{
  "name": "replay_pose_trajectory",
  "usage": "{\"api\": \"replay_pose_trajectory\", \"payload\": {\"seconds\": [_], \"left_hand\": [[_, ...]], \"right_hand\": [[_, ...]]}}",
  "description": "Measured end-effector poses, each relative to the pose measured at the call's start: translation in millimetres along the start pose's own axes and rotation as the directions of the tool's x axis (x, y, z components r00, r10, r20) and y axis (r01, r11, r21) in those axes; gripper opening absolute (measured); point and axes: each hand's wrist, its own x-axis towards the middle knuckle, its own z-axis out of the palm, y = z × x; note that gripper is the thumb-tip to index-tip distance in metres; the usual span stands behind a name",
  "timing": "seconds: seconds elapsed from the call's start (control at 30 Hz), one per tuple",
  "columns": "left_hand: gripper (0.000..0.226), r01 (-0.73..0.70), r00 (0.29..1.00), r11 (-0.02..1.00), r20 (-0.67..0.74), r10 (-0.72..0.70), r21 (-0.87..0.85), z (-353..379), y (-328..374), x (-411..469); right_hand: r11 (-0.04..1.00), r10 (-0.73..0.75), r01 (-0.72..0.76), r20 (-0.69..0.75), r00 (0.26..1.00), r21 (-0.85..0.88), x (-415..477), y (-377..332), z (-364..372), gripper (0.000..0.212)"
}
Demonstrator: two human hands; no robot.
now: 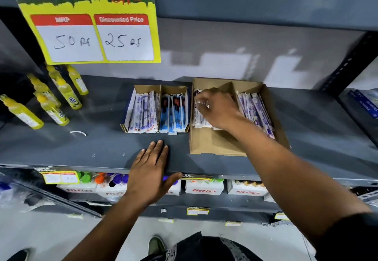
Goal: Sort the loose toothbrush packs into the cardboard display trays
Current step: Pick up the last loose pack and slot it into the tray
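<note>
Our right hand (217,110) pinches a toothbrush pack (199,115) in the large tray's (212,144) left compartment; our left hand (150,170) lies flat, fingers spread, on the shelf's (81,148) front edge.

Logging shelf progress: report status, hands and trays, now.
Left hand flat on shelf edge, empty. Right hand in large cardboard tray, fingers on white packs; grip unclear. Small trays full. Nothing blocking.

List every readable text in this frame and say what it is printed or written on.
"SUPER MARKET", top cut off: yellow offer sign
"Special Offer": same sign
"MRP", handwritten "50 Rs": its left box
"Discounted Price", handwritten "25 Rs": its right box
"fitfizz": white cartons on lower shelf
Too small or blurred: toothbrush packs, yellow bottles, shelf-edge price tags, blue pack at far right
</note>
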Motion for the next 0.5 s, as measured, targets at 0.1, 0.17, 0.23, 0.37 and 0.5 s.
{"api": "replay_pose_trajectory", "payload": {"seconds": [0.1, 0.17, 0.23, 0.37, 0.5], "left_hand": [[0.097, -0.006, 1.000, 1.000, 0.020, 0.005, 0.017, 1, -1, -1], [0.098, -0.010, 0.999, 0.999, 0.032, 0.009, 0.034, 1, 0, 0], [0.098, -0.020, 0.999, 0.998, 0.049, 0.017, 0.052, 1, 1, 1], [0.092, -0.054, 0.998, 0.996, 0.044, 0.051, 0.068, 1, -3, 0], [0.097, -0.050, 0.998, 0.997, 0.041, 0.048, 0.065, 4, -7, 1]], "right_hand": [[0.977, -0.191, 0.197, 0.079, 0.978, -0.082, 28, -36, 23, 0.024], [0.945, -0.242, 0.269, 0.154, 0.958, -0.186, 45, -57, 39, 0.023], [0.907, -0.258, 0.318, 0.232, 0.938, -0.277, 60, -76, 56, 0.026], [0.778, -0.321, 0.462, 0.362, 0.875, -0.426, 79, -99, 86, 0.031], [0.657, -0.301, 0.558, 0.503, 0.811, -0.507, 86, -102, 103, 0.046]]}}
